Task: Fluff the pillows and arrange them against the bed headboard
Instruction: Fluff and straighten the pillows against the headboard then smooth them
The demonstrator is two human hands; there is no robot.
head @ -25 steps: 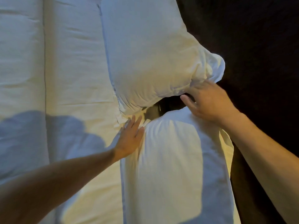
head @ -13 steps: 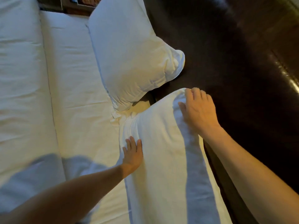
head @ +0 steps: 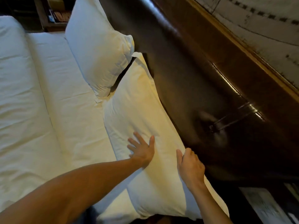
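Observation:
Two white pillows lean along the dark padded headboard (head: 202, 81). The near pillow (head: 139, 101) stretches from mid-frame to the bottom edge. My left hand (head: 141, 150) lies flat on its face, fingers spread. My right hand (head: 190, 165) rests on the pillow's top edge where it meets the headboard, fingers curled over the edge. The far pillow (head: 97, 46) stands beyond it, its near corner overlapping the near pillow's far end.
A white sheet (head: 69, 97) covers the mattress, with a folded white duvet (head: 17, 88) along the left. A wooden bedside shelf (head: 53, 15) stands past the far pillow. A dark side table with papers (head: 265, 206) sits at lower right.
Both hands have slid down the near pillow toward me. My right hand left the far pillow's corner, then moved along the near pillow's top edge. The view has pulled back.

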